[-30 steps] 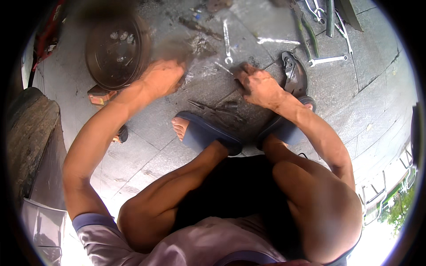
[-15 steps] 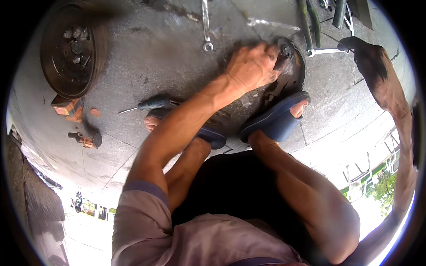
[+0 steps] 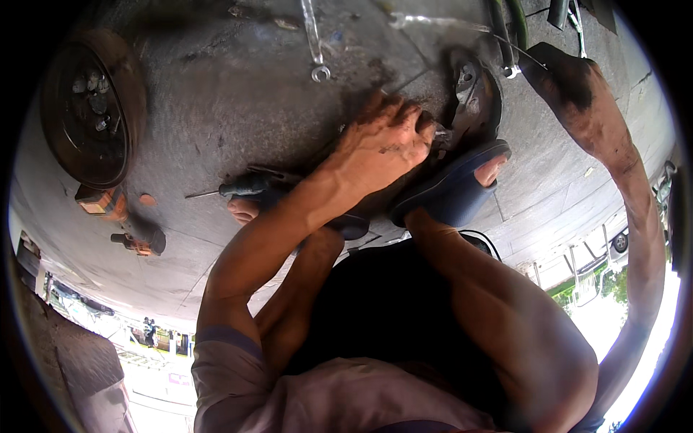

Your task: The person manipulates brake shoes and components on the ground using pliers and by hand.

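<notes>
My left hand lies in the middle of the concrete floor, fingers curled around a small metal part at the edge of a dark curved brake assembly. My right hand, black with grease, is stretched out to the upper right. Its fingertips touch the thin metal tools lying there; whether it grips one is hidden. My feet in blue sandals stand just below the left hand.
A rusty brake drum lies at the far left, with a brick piece and a small dark tool below it. A screwdriver lies by my left foot. A combination wrench lies at the top.
My left hand has crossed from beside the drum to the brake assembly and closed on the small part. My right hand left that spot and reached out to the upper-right tools.
</notes>
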`<action>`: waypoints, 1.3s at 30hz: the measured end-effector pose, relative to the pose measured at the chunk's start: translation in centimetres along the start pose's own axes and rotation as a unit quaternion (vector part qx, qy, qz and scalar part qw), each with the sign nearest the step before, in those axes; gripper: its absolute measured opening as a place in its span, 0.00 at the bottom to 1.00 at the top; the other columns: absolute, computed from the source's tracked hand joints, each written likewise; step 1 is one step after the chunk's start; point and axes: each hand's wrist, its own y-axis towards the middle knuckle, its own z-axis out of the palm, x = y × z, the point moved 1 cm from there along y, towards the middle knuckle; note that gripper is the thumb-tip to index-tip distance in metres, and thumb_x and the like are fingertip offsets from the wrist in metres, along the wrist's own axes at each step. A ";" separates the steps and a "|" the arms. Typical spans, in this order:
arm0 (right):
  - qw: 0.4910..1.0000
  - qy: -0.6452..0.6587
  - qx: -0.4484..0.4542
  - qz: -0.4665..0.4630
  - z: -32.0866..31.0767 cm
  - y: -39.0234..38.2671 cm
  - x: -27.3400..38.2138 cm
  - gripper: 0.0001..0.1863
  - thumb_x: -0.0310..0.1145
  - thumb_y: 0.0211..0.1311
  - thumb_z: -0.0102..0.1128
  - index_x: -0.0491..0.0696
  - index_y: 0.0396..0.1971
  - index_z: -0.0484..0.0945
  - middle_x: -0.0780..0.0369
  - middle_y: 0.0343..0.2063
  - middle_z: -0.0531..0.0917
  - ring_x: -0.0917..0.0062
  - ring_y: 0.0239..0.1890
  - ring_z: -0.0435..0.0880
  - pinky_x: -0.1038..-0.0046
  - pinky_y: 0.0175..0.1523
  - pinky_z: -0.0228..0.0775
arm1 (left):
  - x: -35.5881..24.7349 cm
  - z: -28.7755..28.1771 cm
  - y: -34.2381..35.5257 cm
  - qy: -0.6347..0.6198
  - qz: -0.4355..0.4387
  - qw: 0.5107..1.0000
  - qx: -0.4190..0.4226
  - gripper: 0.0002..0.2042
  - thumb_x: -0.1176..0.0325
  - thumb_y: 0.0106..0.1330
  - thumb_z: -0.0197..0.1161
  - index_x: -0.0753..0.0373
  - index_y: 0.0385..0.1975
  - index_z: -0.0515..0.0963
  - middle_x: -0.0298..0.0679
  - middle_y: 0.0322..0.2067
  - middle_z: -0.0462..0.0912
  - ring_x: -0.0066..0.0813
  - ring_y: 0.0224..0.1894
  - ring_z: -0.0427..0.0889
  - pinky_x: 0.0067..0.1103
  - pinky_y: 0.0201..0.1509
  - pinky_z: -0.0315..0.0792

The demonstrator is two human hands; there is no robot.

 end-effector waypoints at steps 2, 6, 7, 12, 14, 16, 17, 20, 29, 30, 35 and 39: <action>1.000 -0.014 0.022 0.005 -0.2 -0.6 0.1 0.13 0.24 0.64 0.54 0.43 0.48 0.76 0.55 0.47 0.80 0.60 0.35 0.82 0.64 0.45 0.75 | 1.4 -0.4 -1.5 0.000 -0.097 0.986 0.137 0.13 0.68 0.60 0.62 0.60 0.44 0.77 0.44 0.48 0.80 0.45 0.46 0.82 0.38 0.56 0.75; 0.937 0.189 0.110 0.271 -0.4 -2.0 0.0 0.15 0.25 0.64 0.55 0.46 0.51 0.76 0.57 0.49 0.79 0.63 0.45 0.78 0.68 0.52 0.71 | 4.3 -8.8 -0.7 0.161 -0.121 0.975 0.092 0.14 0.71 0.58 0.60 0.63 0.44 0.76 0.45 0.39 0.81 0.46 0.39 0.82 0.35 0.46 0.78; 0.965 0.106 0.082 0.224 0.4 -3.1 0.1 0.16 0.25 0.64 0.55 0.47 0.52 0.76 0.57 0.49 0.79 0.64 0.46 0.78 0.68 0.53 0.70 | 5.1 -11.1 -0.6 0.210 -0.109 0.971 0.028 0.16 0.74 0.55 0.62 0.61 0.45 0.76 0.43 0.38 0.81 0.43 0.40 0.82 0.35 0.45 0.78; 0.993 -0.013 0.022 0.119 2.1 -5.5 1.8 0.18 0.23 0.61 0.58 0.46 0.52 0.77 0.56 0.50 0.80 0.63 0.48 0.79 0.68 0.55 0.72 | 5.3 -14.0 1.1 0.231 0.006 0.971 -0.067 0.17 0.71 0.55 0.66 0.56 0.46 0.77 0.37 0.43 0.80 0.36 0.48 0.79 0.34 0.48 0.77; 0.995 0.024 -0.004 0.098 4.5 -3.5 1.6 0.16 0.23 0.64 0.55 0.45 0.52 0.76 0.58 0.50 0.79 0.66 0.46 0.79 0.69 0.53 0.69 | 3.8 -11.3 0.7 0.102 0.013 0.994 -0.032 0.21 0.68 0.55 0.67 0.53 0.51 0.78 0.35 0.48 0.80 0.37 0.52 0.78 0.33 0.56 0.76; 0.973 0.106 0.046 0.199 1.9 -2.1 2.5 0.16 0.22 0.63 0.55 0.46 0.52 0.76 0.57 0.49 0.80 0.64 0.47 0.80 0.67 0.54 0.71 | 3.4 -5.7 2.4 0.024 -0.034 0.999 -0.024 0.17 0.67 0.56 0.66 0.53 0.47 0.80 0.34 0.48 0.81 0.35 0.52 0.79 0.31 0.55 0.77; 0.974 0.092 0.042 0.202 1.3 -2.2 2.7 0.16 0.23 0.64 0.54 0.46 0.52 0.76 0.57 0.49 0.80 0.63 0.47 0.80 0.67 0.54 0.71 | 3.4 -2.6 4.0 -0.029 -0.060 0.997 -0.034 0.17 0.66 0.55 0.67 0.53 0.47 0.80 0.35 0.48 0.81 0.35 0.51 0.79 0.30 0.54 0.78; 0.995 -0.042 -0.022 0.084 1.2 -2.6 2.9 0.14 0.27 0.67 0.53 0.46 0.51 0.77 0.56 0.46 0.81 0.62 0.46 0.80 0.65 0.54 0.71 | 2.4 0.1 6.4 -0.073 -0.098 0.991 -0.055 0.18 0.65 0.55 0.68 0.54 0.47 0.81 0.37 0.47 0.82 0.35 0.47 0.82 0.28 0.51 0.80; 0.943 0.242 0.026 0.228 3.1 -0.4 2.8 0.16 0.37 0.70 0.49 0.46 0.51 0.76 0.54 0.41 0.83 0.59 0.44 0.80 0.61 0.54 0.69 | 2.7 -0.1 6.6 -0.078 -0.122 0.988 -0.051 0.19 0.59 0.54 0.71 0.59 0.43 0.82 0.39 0.41 0.85 0.34 0.42 0.85 0.27 0.45 0.82; 0.947 0.233 0.026 0.218 3.1 -0.2 2.9 0.16 0.37 0.69 0.49 0.46 0.51 0.76 0.55 0.41 0.83 0.58 0.44 0.80 0.61 0.54 0.68 | 2.9 0.1 6.5 -0.084 -0.108 0.989 -0.062 0.19 0.57 0.54 0.71 0.59 0.42 0.82 0.39 0.40 0.85 0.34 0.41 0.86 0.26 0.45 0.82; 0.938 0.259 0.023 0.227 1.6 0.2 2.9 0.13 0.34 0.66 0.53 0.47 0.47 0.76 0.55 0.36 0.84 0.57 0.40 0.80 0.64 0.52 0.67 | 3.3 0.5 6.6 -0.103 -0.105 0.987 -0.059 0.18 0.54 0.54 0.72 0.60 0.38 0.84 0.38 0.38 0.86 0.32 0.40 0.85 0.27 0.45 0.81; 0.906 0.298 0.055 0.297 0.5 0.8 3.3 0.12 0.32 0.65 0.55 0.45 0.46 0.77 0.54 0.36 0.83 0.56 0.39 0.80 0.64 0.51 0.68 | 3.8 0.8 7.3 -0.127 -0.094 0.987 -0.033 0.14 0.59 0.55 0.71 0.60 0.36 0.84 0.34 0.37 0.87 0.31 0.39 0.86 0.26 0.45 0.81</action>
